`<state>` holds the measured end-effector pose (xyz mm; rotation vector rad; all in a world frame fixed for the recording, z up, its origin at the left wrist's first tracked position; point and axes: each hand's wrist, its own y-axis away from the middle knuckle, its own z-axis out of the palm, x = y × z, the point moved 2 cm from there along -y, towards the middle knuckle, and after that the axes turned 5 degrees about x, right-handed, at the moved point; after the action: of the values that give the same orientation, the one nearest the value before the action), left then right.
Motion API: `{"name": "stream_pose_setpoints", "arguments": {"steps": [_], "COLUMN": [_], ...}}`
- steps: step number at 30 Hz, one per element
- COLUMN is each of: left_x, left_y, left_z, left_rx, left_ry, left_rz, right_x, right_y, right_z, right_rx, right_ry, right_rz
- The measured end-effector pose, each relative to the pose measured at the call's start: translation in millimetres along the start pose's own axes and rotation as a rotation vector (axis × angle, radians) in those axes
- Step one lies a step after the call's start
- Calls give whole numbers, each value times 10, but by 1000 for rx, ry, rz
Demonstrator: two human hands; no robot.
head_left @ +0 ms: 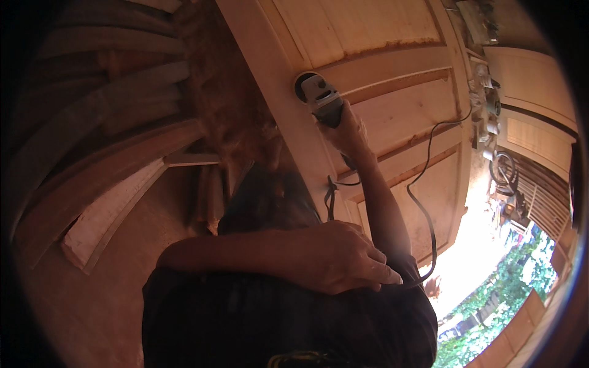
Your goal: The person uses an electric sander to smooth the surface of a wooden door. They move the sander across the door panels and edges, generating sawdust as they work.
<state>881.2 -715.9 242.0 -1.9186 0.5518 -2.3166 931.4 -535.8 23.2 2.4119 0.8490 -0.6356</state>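
Note:
My right hand (pixel 351 134) is wrapped round the body of a grey and black angle grinder (pixel 329 108). The grinder's round dark disc (pixel 303 86) rests at the left edge frame of a panelled wooden door (pixel 288 113). Crossing in front of my body, my left hand (pixel 350 260) is closed with its fingertips on a black power cord (pixel 432 248), beside my right upper arm. From there the cord curves up over the door to its far right edge. Another loop of black cord (pixel 330 195) hangs at the door's near edge, below my right wrist.
Curved wooden pieces (pixel 116 92) are stacked on the left, with a pale board (pixel 113 214) leaning below them. Assorted small items (pixel 488 98) lie beyond the door's right side, near more wooden panels (pixel 534 86). A wheel (pixel 503 168) stands by the bright opening at the right.

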Motion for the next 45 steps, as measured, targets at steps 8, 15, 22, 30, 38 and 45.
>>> {"name": "stream_pose_setpoints", "arguments": {"steps": [8,15,22,30,38,45], "left_x": [178,339,-60,-383,-508,-593], "left_y": [121,267,649,380,104,-114], "left_z": [-41,-267,-278,203,414,398], "left_rx": [20,85,162,16,-319,-494], "left_ry": [-33,308,455,458,308,192], "left_rz": [-16,-320,-305,-589,-782,-821], "right_x": [524,1059,1291,1277,608,-158], "right_y": [-94,1450,3378,4756,4481,3383], "right_z": [-475,-258,26,420,1098,1550], "right_rx": [221,317,610,1008,862,722], "right_ry": [-139,-336,-746,-796,-703,-537], "right_rz": [113,239,708,1038,1100,863]}}
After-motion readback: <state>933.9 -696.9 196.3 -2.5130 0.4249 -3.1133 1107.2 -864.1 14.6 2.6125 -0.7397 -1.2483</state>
